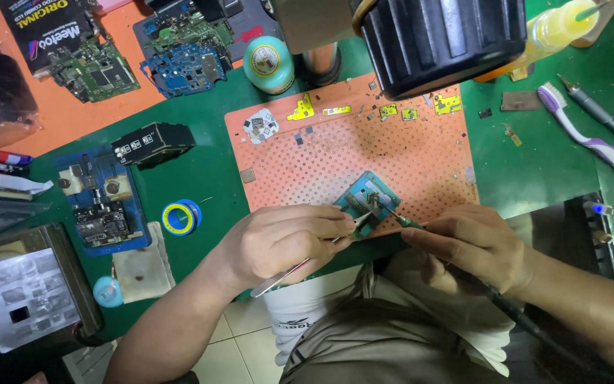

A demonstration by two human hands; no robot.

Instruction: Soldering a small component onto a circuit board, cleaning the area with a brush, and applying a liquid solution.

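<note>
Your left hand (278, 238): grip clenched on tweezers (307, 262)
Your right hand (474, 242): grasping soldering iron (399, 219)
Board (367, 201): on orange mat (421, 153)
Black package (47, 32): top left of table (534, 163)

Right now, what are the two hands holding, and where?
Left hand pinches metal tweezers mid-shaft; right hand holds a soldering iron near its tip, over a small circuit board.
</note>
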